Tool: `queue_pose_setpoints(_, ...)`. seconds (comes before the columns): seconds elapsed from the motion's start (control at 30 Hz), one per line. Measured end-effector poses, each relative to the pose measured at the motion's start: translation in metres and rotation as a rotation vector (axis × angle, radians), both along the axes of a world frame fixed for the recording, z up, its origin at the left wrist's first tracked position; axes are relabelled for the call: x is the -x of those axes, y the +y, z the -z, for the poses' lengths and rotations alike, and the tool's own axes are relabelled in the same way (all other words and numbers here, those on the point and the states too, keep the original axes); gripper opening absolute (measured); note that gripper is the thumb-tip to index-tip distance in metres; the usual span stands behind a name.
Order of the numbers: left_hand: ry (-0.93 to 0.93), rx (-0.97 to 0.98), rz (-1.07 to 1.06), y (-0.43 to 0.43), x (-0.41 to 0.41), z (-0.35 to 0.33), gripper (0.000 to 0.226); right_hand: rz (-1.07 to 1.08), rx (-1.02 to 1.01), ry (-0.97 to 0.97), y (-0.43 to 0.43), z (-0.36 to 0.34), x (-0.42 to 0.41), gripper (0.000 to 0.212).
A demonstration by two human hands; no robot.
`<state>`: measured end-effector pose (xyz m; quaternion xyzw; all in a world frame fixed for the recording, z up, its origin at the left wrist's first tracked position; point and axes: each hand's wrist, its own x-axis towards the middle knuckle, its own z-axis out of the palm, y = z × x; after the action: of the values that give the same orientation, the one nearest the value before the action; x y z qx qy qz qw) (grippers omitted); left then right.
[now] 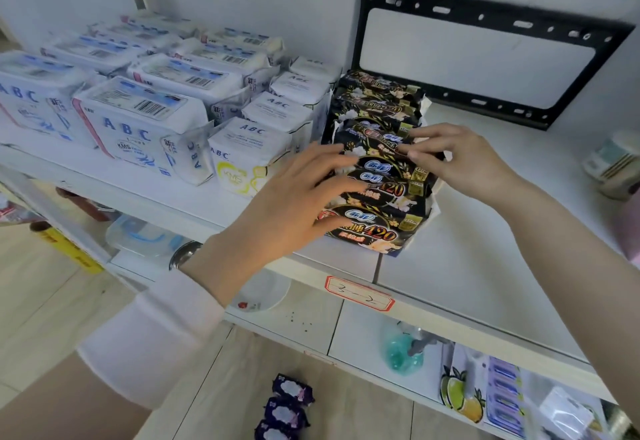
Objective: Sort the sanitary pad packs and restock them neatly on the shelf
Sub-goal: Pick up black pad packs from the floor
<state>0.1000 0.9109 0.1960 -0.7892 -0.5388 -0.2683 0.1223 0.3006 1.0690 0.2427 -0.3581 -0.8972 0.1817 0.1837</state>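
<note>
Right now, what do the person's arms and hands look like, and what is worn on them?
The left hand and right hand are bare, with no gloves or rings visible. A whitish long sleeve ends above the left wrist; the right forearm shows none.

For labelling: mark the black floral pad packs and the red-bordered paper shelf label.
Black floral pad packs (381, 231): head view, front pack's face.
Red-bordered paper shelf label (360, 293): head view, white centre.

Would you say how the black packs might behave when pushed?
The black packs look soft, film-wrapped: probably light, squashy. Glossy wrap may slip. Propped on edge, they might tip unless the left hand and right hand steady them.
</note>
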Motion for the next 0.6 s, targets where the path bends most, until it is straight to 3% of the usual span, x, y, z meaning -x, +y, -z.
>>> queue_pose_setpoints(0.6, 0.113, -0.041, -0.04, 0.019, 0.02, 0.006, 0.037, -0.13, 0.014, -0.06, 0.01, -0.002, 0.044, 0.026)
